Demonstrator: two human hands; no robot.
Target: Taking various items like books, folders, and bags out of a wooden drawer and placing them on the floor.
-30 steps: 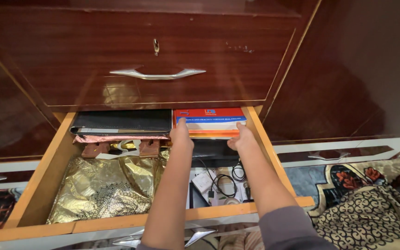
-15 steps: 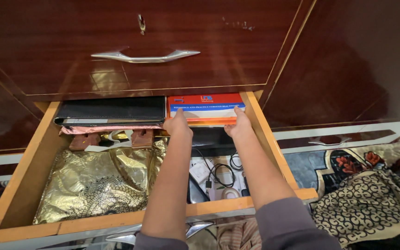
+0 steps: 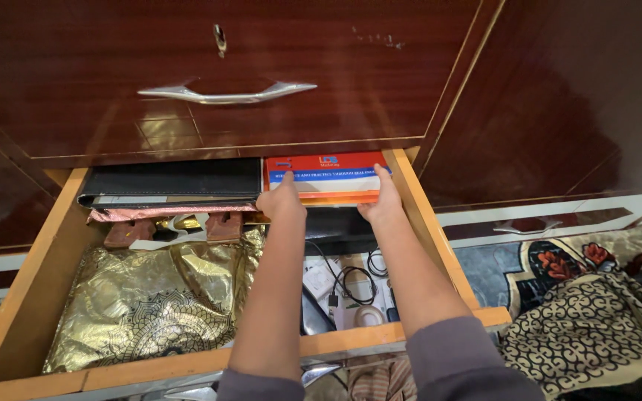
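Both my arms reach into an open wooden drawer [image 3: 31, 297]. My left hand [image 3: 281, 200] grips the left front corner of a red, blue and white book [image 3: 326, 175] lying at the drawer's back right. My right hand [image 3: 380, 202] holds the same book's right front corner, fingers curled over its edge. Beside the book on the left lies a black folder [image 3: 172, 182]. Under my forearms sit tangled black cables [image 3: 354, 278] and small white items.
A gold patterned bag [image 3: 143, 301] fills the drawer's left half, with pink-brown pieces [image 3: 131, 230] behind it. Above is a shut dark wooden drawer with a silver handle [image 3: 224, 93] and a keyhole. Patterned fabric [image 3: 596, 312] lies on the floor at right.
The view has shifted down and closer. Both hands stayed on the red book's front corners, reaching slightly farther back into the drawer.
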